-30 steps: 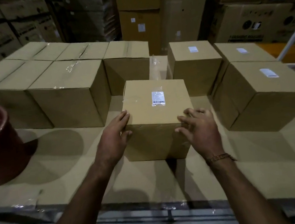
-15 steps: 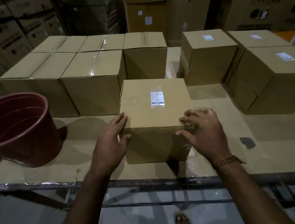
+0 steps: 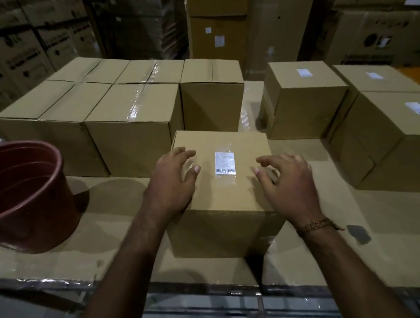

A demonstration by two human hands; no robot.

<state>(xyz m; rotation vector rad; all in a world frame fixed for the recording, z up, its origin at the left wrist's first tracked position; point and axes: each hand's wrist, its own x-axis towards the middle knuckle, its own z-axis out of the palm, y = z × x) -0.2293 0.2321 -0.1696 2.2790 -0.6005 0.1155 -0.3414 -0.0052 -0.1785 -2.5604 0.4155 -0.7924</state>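
A sealed cardboard box [image 3: 227,225] stands near the front edge of a cardboard-covered table [image 3: 124,247]. A white barcode label [image 3: 225,163] under clear tape is stuck on its top. My left hand [image 3: 172,181] lies over the top left part of the box, fingers spread and relaxed, thumb pointing toward the label. Over the top right corner is my right hand [image 3: 287,178], its fingers loosely bent and pointing left, holding nothing. A bracelet is on my right wrist.
A dark red plastic bucket [image 3: 22,196] stands at the left. Several taped boxes [image 3: 131,120] fill the back left; three labelled boxes [image 3: 395,137] stand at the right. Stacked cartons [image 3: 216,19] line the back. The table's front edge [image 3: 197,288] is close to me.
Both hands rose from the box's front upper corners onto its top. The box sits closer to the table's front edge, and the view has shifted so more of the bucket shows.
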